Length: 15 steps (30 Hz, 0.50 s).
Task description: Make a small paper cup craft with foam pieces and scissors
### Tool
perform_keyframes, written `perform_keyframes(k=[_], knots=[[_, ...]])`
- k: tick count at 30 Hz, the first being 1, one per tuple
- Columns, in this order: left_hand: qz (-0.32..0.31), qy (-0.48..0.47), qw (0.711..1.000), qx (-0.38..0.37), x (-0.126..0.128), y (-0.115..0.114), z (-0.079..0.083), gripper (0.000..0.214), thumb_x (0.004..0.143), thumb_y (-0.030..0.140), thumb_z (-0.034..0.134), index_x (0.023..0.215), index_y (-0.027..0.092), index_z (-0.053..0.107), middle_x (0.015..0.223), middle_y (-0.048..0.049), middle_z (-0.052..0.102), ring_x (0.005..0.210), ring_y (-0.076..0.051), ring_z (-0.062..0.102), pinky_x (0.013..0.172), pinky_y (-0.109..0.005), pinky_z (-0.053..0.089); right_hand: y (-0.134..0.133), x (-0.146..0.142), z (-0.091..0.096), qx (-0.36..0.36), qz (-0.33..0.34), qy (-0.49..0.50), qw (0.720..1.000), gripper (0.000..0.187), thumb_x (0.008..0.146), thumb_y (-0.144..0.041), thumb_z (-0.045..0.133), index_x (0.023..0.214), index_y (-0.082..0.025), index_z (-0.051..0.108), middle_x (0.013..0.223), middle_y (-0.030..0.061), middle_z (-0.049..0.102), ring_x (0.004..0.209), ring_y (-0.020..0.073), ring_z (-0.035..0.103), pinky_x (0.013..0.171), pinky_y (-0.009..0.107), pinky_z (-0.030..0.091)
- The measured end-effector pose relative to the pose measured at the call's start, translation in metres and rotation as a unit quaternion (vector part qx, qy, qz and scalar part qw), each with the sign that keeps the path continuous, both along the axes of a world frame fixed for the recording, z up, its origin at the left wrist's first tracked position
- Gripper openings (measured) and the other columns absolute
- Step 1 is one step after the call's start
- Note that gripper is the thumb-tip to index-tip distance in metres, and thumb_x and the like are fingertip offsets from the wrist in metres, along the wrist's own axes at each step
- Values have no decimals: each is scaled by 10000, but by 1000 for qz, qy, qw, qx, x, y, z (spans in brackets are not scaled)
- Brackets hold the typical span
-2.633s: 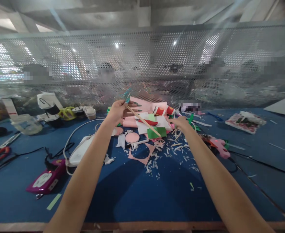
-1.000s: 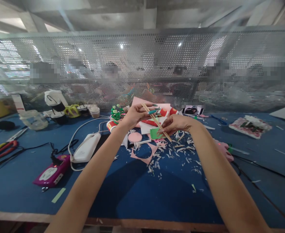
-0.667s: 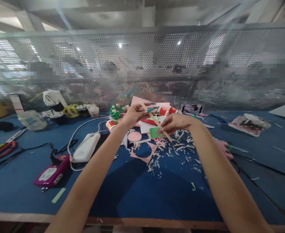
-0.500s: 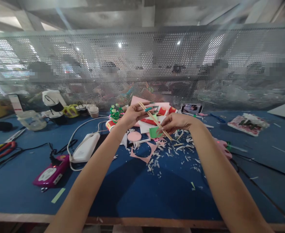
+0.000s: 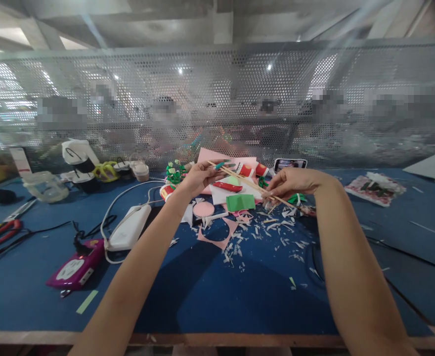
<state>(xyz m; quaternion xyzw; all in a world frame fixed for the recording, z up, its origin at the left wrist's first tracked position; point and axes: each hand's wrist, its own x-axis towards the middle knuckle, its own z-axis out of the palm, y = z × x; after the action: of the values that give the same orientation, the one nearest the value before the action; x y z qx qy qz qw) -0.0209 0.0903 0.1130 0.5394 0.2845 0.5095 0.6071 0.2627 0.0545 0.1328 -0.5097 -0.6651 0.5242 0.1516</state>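
Thin pale wooden sticks slant across the middle, held between both my hands above the paper pile. At their upper left end my left hand grips them; a small teal piece shows by its fingertips, its kind unclear. My right hand pinches the sticks further down. Their lower end reaches toward a small reddish-brown thing, partly hidden by my right forearm. Just under the sticks lie a folded green paper strip and a red cutter-like tool.
White paper scraps and a pink paper offcut litter the blue table. To the left are a purple power strip, a white power bank and scissors. A phone stands behind my right hand.
My right hand has moved right along the sticks, away from the green paper strip, and the sticks lie flatter. The pink device at right is now covered by my forearm.
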Motion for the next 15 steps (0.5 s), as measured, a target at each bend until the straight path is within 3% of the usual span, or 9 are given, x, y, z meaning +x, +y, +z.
perform_keyframes(k=[8,15], knots=[[26,-47,998,-38,-6,11,-4,130,837,63,495,813,106,615,919,-119,723,854,-191,701,812,-278,570,4,11,-4,-21,4,-6,1000,268,594,-305,800,817,-172,733,854,74,745,807,208,699,769,311,561],[89,-84,987,-108,-10,17,-3,179,839,14,446,814,101,600,889,-116,721,871,-148,691,760,-187,566,19,29,-19,-28,-101,-69,992,147,553,-265,804,644,-190,716,774,63,743,829,228,698,764,287,565]])
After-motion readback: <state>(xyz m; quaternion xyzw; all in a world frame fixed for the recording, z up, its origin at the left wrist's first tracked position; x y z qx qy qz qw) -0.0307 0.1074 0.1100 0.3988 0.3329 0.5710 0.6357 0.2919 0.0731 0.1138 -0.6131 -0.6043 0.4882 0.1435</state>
